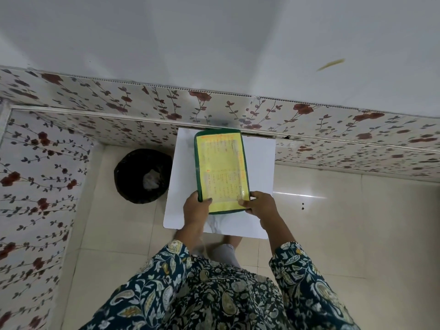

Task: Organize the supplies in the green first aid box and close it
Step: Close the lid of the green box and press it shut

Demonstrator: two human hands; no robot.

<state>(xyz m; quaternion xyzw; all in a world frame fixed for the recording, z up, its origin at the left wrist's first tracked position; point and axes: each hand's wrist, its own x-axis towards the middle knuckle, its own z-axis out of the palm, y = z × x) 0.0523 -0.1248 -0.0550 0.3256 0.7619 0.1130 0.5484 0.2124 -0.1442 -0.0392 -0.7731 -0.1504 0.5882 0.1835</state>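
Observation:
The green first aid box (221,167) lies on a small white table (259,163), its long side running away from me. I see a green rim around a yellow printed sheet under clear plastic; the supplies inside are hidden. My left hand (196,208) grips the near left corner, thumb on the yellow face. My right hand (259,206) grips the near right corner in the same way. The near end of the box rests between both hands.
A black bin (142,175) with a crumpled white scrap inside stands on the tiled floor left of the table. Flowered wall panels (309,129) run behind the table and down the left side. Pale floor tiles (345,222) stretch to the right.

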